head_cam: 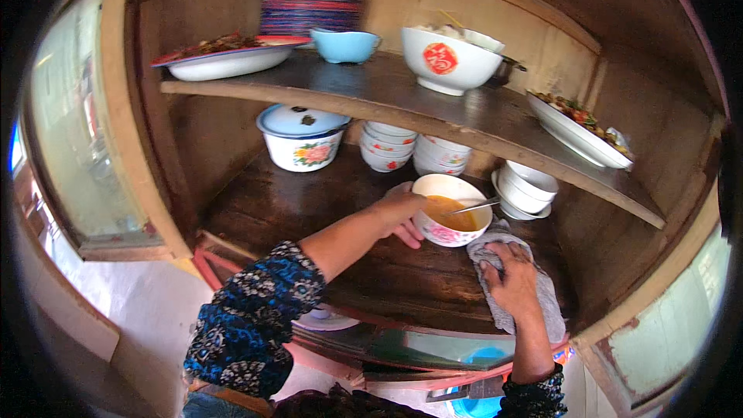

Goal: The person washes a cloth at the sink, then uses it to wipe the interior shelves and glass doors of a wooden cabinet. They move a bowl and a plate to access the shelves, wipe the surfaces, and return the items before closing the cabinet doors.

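Note:
My left hand (404, 215) grips the left rim of a white bowl with pink flowers (450, 235) over the cabinet's lower shelf. Orange-brown liquid (455, 217) lies in the bowl, and a metal spoon (476, 205) leans in it with its handle to the right. Just right of the bowl, my right hand (511, 276) presses on a grey cloth (543, 296) spread on the dark wooden shelf board (360, 267). The fingers of that hand are bent over the cloth; its underside is hidden.
Behind stand a lidded enamel pot (303, 148), stacked bowls (388, 148) and white bowls (525, 186). The upper shelf (377, 105) holds food dishes (232, 64), a blue bowl (343, 46), a large white bowl (450, 64) and stacked plates (310, 8). Glass doors (93, 116) flank the cabinet.

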Motion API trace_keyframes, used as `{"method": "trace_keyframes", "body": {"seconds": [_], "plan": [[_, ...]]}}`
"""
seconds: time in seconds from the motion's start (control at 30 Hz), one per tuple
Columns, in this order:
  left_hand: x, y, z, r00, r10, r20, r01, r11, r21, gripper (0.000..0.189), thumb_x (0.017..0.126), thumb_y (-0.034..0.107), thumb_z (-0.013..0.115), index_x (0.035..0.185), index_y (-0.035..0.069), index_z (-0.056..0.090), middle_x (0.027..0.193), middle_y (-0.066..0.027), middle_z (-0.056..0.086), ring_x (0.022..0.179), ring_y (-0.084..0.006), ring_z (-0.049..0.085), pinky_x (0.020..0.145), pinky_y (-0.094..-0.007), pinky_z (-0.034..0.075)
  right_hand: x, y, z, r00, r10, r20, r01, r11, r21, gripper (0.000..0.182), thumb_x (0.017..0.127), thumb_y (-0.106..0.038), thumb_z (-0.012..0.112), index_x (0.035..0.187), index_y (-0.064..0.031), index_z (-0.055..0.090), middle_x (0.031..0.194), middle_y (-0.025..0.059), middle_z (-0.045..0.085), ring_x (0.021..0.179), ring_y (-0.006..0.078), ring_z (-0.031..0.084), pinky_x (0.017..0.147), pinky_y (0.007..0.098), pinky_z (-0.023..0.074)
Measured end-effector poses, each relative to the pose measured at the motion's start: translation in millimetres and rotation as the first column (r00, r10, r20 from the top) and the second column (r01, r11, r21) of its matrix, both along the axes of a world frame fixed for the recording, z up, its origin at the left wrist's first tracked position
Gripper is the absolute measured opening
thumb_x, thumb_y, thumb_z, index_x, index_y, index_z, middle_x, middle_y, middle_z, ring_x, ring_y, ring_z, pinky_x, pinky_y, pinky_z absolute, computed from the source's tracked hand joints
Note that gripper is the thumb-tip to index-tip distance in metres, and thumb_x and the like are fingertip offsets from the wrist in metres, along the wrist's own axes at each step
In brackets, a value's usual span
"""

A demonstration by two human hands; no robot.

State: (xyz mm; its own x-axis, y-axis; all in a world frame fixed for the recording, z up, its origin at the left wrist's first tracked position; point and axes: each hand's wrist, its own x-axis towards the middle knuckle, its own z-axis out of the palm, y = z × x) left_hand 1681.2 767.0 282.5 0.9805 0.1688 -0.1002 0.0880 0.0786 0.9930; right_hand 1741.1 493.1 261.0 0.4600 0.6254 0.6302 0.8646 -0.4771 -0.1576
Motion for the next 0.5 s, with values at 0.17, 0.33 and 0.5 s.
{"method": "trace_keyframes", "body": {"seconds": [0.17, 0.33, 0.5], "plan": [[-6.3, 12.0, -3.8, 0.981, 0.19, -0.033, -0.19, 0.982, 0.002, 0.056, 0.077, 0.01, 0.048, 0.131, 0.001, 0.037, 0.104, -0.023, 0.054, 0.073, -0.0366, 0.065, 0.055, -0.0496, 0.06, -1.2, 9.2, 0.4, 0.998, 0.067, 0.021, -0.067, 0.997, 0.027, 0.03, 0.075, -0.016, 0.066, 0.104, -0.0081, 0.062, 0.094, 0.0203, 0.06, 0.089, 0.0403, 0.057, 0.08, 0.0474, 0.0459], [-40.9, 39.1, 0.6, 0.966, 0.256, -0.045, -0.255, 0.966, 0.043, 0.053, 0.079, 0.01, 0.05, 0.13, -0.001, 0.039, 0.1, -0.0213, 0.057, 0.073, -0.0368, 0.066, 0.053, -0.048, 0.061, -0.8, 2.7, 1.3, 0.997, 0.079, -0.001, -0.079, 0.997, 0.009, 0.031, 0.077, -0.016, 0.064, 0.106, -0.007, 0.061, 0.095, 0.0216, 0.059, 0.09, 0.0411, 0.057, 0.081, 0.0483, 0.0452], [-113.8, 75.0, 15.2, 0.908, 0.405, -0.108, -0.392, 0.912, 0.123, 0.057, 0.083, 0.01, 0.046, 0.138, -0.001, 0.034, 0.116, -0.0279, 0.055, 0.077, -0.0399, 0.066, 0.052, -0.0469, 0.06, -2.8, 0.8, 6.3, 0.995, 0.09, -0.045, -0.092, 0.995, -0.045, 0.033, 0.08, -0.02, 0.062, 0.11, -0.0056, 0.059, 0.099, 0.0245, 0.059, 0.092, 0.0447, 0.056, 0.089, 0.0518, 0.041]]}}
